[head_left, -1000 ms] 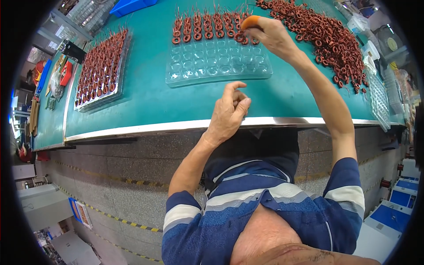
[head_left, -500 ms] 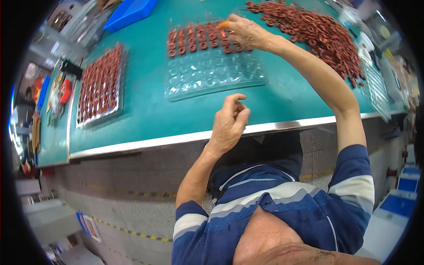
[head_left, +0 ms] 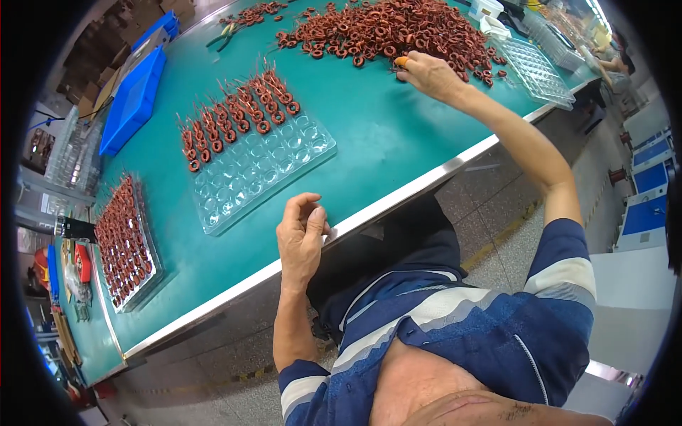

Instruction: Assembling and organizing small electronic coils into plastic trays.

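Note:
My right hand [head_left: 432,77] reaches to the near edge of a big heap of reddish-brown wire-wound ring coils [head_left: 383,32]. An orange cover sits on one of its fingers, and the fingertips pinch a coil that is mostly hidden by them. Closer to me, my left hand [head_left: 300,238] hovers by the table's front edge with its fingers curled toward the thumb; what lies inside them is hidden. Between the hands and the left side lies a clear plastic tray [head_left: 259,177] with round pockets. Its far rows hold upright ring coils [head_left: 241,117] with thin wire ends sticking up; the near pockets hold none.
A filled tray of coils [head_left: 124,241] stands at the left. Beyond are a blue bin [head_left: 135,103] and pliers [head_left: 224,35]. Stacked clear trays [head_left: 536,71] and a white tub [head_left: 486,8] are at the far right. A metal strip [head_left: 426,181] edges the green table.
My right hand has gone from the tray's far rows to the heap at the right. My left hand stays curled near the table edge. The whole view has turned toward the right.

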Available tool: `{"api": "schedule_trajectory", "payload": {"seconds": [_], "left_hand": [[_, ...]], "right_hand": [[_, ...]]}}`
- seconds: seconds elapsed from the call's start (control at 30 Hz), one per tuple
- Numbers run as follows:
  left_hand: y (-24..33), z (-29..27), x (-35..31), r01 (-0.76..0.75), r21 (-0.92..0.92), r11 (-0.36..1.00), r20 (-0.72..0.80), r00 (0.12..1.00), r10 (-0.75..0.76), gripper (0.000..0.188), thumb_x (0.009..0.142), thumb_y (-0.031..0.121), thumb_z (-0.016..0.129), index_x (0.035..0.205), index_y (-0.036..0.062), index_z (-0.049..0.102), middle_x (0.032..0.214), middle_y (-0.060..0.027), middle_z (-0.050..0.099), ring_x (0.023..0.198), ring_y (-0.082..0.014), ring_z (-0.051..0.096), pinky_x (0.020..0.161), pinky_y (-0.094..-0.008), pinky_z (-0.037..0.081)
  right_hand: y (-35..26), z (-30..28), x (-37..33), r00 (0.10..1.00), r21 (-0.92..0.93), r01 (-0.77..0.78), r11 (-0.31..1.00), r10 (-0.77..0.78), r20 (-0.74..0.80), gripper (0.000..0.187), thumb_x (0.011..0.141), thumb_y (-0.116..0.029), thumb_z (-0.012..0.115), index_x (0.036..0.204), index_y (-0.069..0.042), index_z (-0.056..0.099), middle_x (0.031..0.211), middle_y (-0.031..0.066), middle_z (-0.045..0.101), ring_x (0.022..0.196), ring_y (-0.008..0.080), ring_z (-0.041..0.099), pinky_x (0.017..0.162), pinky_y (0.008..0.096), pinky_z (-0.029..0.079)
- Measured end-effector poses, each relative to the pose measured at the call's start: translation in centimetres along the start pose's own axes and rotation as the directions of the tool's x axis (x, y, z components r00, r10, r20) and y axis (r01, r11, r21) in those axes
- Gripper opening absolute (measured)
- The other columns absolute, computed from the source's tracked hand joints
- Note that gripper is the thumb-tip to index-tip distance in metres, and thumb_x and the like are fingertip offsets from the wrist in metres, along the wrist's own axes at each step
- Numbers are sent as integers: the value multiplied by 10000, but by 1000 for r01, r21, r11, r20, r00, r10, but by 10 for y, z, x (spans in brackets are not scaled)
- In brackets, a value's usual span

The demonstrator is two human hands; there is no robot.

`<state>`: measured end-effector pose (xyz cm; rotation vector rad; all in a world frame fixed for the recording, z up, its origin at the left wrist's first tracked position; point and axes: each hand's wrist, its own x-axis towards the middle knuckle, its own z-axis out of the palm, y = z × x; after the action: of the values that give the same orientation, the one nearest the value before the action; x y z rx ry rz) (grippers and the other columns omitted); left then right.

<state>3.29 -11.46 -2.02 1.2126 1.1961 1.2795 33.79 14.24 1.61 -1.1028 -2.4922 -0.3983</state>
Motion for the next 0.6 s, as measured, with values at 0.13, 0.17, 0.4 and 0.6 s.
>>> {"api": "schedule_trajectory", "payload": {"seconds": [0.13,0.17,0.4,0.6], "left_hand": [[-4,-3,2,-40,24,999,-29,999,41,174,939,98,539,1083,0,547,786,-29,553,659,-79,529,605,-227,446],[-2,0,4,-54,29,998,-18,998,54,174,939,98,539,1083,0,547,786,-29,553,659,-79,529,605,-227,446],[4,0,-10,83,10,996,-193,978,-80,150,912,77,527,1047,13,527,789,-51,509,637,-105,514,578,-273,554],[-3,10,3,-70,3,998,-15,997,70,135,940,58,520,1051,-19,513,763,-53,509,651,-107,482,594,-229,416]], "right_hand": [[-22,29,39,969,-106,169,980,-185,-165,220,877,-116,537,1062,-23,612,984,102,587,923,258,598,785,367,507],[-17,35,48,969,-160,156,975,-182,-167,254,850,-83,515,1077,-22,612,1020,104,591,965,262,583,821,385,489],[-32,87,110,933,-350,356,866,-349,85,157,781,-164,544,697,-69,639,709,80,630,746,258,607,620,418,450],[-20,62,82,946,-338,271,901,-315,-80,182,839,-264,519,884,-108,603,800,18,606,880,196,552,765,362,399]]}}
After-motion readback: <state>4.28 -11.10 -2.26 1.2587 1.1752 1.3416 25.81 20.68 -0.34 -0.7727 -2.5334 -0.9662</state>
